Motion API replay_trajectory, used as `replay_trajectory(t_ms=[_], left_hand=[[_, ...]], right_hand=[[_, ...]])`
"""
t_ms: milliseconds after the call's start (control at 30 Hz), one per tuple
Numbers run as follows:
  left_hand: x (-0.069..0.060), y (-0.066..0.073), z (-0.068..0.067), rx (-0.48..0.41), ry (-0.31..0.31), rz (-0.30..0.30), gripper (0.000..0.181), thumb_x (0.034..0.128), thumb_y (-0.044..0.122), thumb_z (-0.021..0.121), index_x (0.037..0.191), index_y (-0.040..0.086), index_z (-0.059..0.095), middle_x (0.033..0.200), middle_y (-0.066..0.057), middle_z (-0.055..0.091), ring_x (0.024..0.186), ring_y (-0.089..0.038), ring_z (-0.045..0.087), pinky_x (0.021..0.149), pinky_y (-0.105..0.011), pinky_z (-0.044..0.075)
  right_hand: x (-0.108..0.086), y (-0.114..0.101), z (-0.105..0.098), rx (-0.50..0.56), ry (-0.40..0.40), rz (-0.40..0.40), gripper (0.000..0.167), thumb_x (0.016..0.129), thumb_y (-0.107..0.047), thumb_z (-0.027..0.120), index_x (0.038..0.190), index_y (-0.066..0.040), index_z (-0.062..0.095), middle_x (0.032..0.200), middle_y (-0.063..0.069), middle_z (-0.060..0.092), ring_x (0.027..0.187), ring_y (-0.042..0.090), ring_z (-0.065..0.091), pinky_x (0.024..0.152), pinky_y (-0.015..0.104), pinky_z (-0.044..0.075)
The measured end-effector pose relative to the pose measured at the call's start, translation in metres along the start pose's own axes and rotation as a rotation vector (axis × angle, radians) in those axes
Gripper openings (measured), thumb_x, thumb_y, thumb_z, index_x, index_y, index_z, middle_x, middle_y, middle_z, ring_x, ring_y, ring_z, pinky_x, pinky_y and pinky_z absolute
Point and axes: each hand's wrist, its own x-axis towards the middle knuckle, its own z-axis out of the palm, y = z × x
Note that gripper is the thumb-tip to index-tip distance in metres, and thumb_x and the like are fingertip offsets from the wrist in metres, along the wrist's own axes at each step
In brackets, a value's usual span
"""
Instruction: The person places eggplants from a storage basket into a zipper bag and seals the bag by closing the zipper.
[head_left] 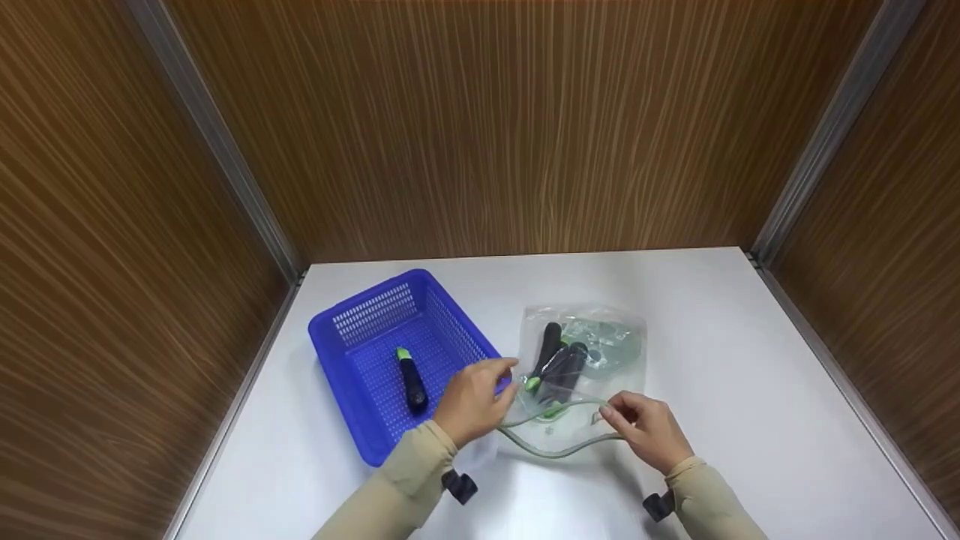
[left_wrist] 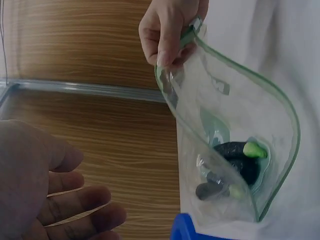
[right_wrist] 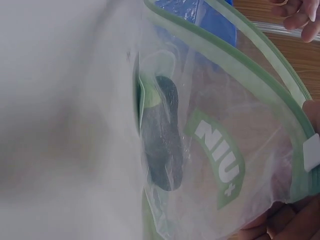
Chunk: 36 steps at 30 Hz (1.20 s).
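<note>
A clear zip bag (head_left: 619, 386) with a green-edged mouth lies on the table, its mouth spread apart toward the person. Several dark eggplants (head_left: 574, 367) with green caps are inside it. My right hand (head_left: 651, 431) pinches the bag's right corner, beside a white zip slider (right_wrist: 311, 152). My left hand (head_left: 474, 397) hovers between the bag and a blue basket, fingers loosely bent; in the left wrist view that hand (left_wrist: 65, 195) holds nothing and is apart from the bag. One more eggplant (head_left: 412, 381) lies in the basket.
The blue mesh basket (head_left: 335, 397) stands at an angle left of the bag, its right rim partly behind my left hand. Brown wood-grain panels (head_left: 480, 135) close off the back and sides of the white table (head_left: 720, 352).
</note>
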Motion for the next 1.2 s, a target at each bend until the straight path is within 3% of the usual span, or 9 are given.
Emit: replay_trajectory(t_ms=[200, 533, 700, 933, 1200], left_hand=[[0.005, -0.019, -0.024, 0.016, 0.016, -0.092, 0.038, 0.0889, 0.023, 0.065, 0.122, 0.005, 0.063, 0.097, -0.004, 0.07, 0.085, -0.02, 0.065, 0.076, -0.037, 0.053], [0.006, -0.051, -0.052, -0.003, -0.087, -0.336, 0.047, 0.0919, 0.027, 0.063, 0.133, 0.006, 0.054, 0.109, -0.011, 0.068, 0.102, -0.028, 0.063, 0.088, -0.045, 0.05], [0.006, -0.064, -0.057, -0.005, -0.12, -0.392, 0.049, 0.0923, 0.028, 0.063, 0.135, 0.007, 0.052, 0.112, -0.011, 0.067, 0.106, -0.029, 0.062, 0.09, -0.045, 0.049], [0.009, -0.081, -0.061, 0.02, -0.119, -0.44, 0.05, 0.0918, 0.029, 0.064, 0.135, 0.006, 0.052, 0.112, -0.012, 0.066, 0.105, -0.03, 0.061, 0.088, -0.046, 0.049], [0.007, -0.11, -0.057, -0.041, -0.123, -0.544, 0.05, 0.0913, 0.027, 0.065, 0.133, 0.003, 0.052, 0.116, -0.016, 0.065, 0.107, -0.031, 0.061, 0.09, -0.046, 0.049]], right_hand=[[0.003, 0.001, -0.003, -0.011, 0.005, 0.007, 0.014, 0.088, -0.019, 0.071, 0.078, -0.027, 0.065, 0.066, -0.017, 0.056, 0.058, 0.005, 0.052, 0.054, 0.023, 0.043], [0.001, 0.005, -0.004, 0.013, -0.02, 0.06, 0.009, 0.09, -0.024, 0.069, 0.081, -0.021, 0.067, 0.068, -0.014, 0.057, 0.06, 0.007, 0.052, 0.055, 0.023, 0.044], [-0.003, 0.01, -0.004, 0.027, -0.026, 0.097, 0.01, 0.089, -0.022, 0.07, 0.081, -0.016, 0.067, 0.067, -0.013, 0.057, 0.06, 0.007, 0.052, 0.054, 0.023, 0.043], [-0.006, 0.015, -0.004, 0.033, -0.011, 0.114, 0.01, 0.088, -0.019, 0.071, 0.079, -0.019, 0.066, 0.066, -0.012, 0.057, 0.057, 0.007, 0.051, 0.053, 0.023, 0.042], [-0.009, 0.019, -0.005, 0.027, -0.004, 0.133, 0.011, 0.087, -0.019, 0.071, 0.079, -0.017, 0.066, 0.065, -0.012, 0.056, 0.057, 0.006, 0.05, 0.053, 0.022, 0.041]])
